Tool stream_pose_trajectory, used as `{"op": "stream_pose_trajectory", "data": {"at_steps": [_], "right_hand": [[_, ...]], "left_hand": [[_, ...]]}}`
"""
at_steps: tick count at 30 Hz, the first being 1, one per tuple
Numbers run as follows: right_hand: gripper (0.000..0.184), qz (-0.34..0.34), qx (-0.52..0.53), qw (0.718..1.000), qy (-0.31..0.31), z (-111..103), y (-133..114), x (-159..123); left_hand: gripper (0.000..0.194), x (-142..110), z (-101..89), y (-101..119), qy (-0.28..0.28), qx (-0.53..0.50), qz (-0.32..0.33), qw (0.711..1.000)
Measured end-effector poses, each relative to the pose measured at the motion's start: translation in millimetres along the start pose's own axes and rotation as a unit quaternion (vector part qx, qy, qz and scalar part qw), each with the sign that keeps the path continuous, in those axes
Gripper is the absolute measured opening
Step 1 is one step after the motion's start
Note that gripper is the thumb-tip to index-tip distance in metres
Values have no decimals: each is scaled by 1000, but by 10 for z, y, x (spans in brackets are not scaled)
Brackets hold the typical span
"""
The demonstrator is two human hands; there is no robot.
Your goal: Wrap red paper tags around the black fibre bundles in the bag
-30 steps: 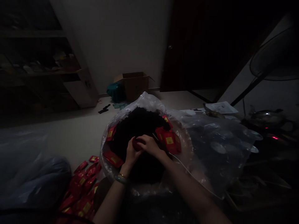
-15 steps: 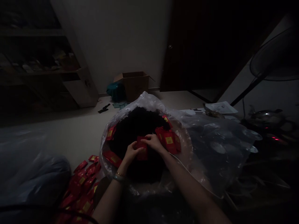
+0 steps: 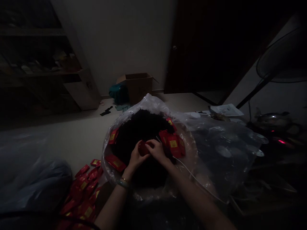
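Both hands hold a small red packet [image 3: 143,148] over a heap of dark loose stuff [image 3: 141,124], whose kind I cannot make out in the dim light. My left hand [image 3: 136,158] is closed round the packet's left side and lower edge. The fingers of my right hand [image 3: 157,151] pinch its right side near the top. The heap lies in a round basin lined with clear plastic [image 3: 153,101]. Red packets with yellow labels [image 3: 173,144] rest along the basin's right side, and another red packet [image 3: 115,162] lies at its left.
Many red packets [image 3: 83,191] are piled at the lower left, beside a grey plastic-covered bundle [image 3: 48,182]. A thin white cord [image 3: 192,174] passes by my right forearm. Clear plastic sheeting [image 3: 223,140] spreads right. Behind stand a cardboard box [image 3: 140,88] and a fan [image 3: 283,60].
The red packet has tilted up and looks shorter from here. My left hand has come up around it, closer to my right hand, which has shifted only slightly.
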State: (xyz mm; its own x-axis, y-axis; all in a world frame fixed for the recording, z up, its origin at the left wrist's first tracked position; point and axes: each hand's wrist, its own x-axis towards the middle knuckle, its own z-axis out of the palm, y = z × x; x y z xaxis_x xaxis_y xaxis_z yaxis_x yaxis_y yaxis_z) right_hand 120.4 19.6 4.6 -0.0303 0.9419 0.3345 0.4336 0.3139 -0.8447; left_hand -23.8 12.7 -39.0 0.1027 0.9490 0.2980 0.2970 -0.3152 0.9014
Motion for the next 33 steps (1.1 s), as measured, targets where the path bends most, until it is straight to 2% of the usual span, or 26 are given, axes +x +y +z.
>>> {"op": "stream_pose_trajectory", "data": {"at_steps": [4, 7, 9, 13, 16, 21, 25, 29, 31, 33], "right_hand": [[25, -124, -126, 984, 18, 40, -110, -155], [17, -165, -246, 955, 4, 34, -184, -199], [14, -170, -285, 943, -22, 37, -216, -198], [21, -131, -313, 940, -37, 59, -217, -170], [19, -125, -330, 934, -58, 82, -180, -178], [38, -184, -343, 921, -19, 140, -106, -301], [33, -230, -330, 915, 20, 162, -24, -366], [20, -219, -288, 932, 9, 140, 9, -283], [16, -182, -276, 944, -10, 126, -12, -221], [15, -118, -272, 955, -14, 113, -47, -172]], "left_hand": [[55, -27, 16, -50, -2, 55, 38, 998], [55, -34, 27, -81, 0, 71, 49, 996], [56, -32, 36, -104, 8, 83, 57, 995], [61, -26, 58, -149, 34, 112, 74, 990], [66, -34, 78, -173, 42, 119, 71, 989], [69, -47, 106, -226, 48, 115, 62, 990], [72, -49, 120, -256, 56, 121, 52, 990], [71, -58, 129, -236, 39, 112, 51, 992], [73, -66, 130, -220, 33, 111, 55, 992], [73, -71, 131, -202, 39, 112, 58, 991]]}}
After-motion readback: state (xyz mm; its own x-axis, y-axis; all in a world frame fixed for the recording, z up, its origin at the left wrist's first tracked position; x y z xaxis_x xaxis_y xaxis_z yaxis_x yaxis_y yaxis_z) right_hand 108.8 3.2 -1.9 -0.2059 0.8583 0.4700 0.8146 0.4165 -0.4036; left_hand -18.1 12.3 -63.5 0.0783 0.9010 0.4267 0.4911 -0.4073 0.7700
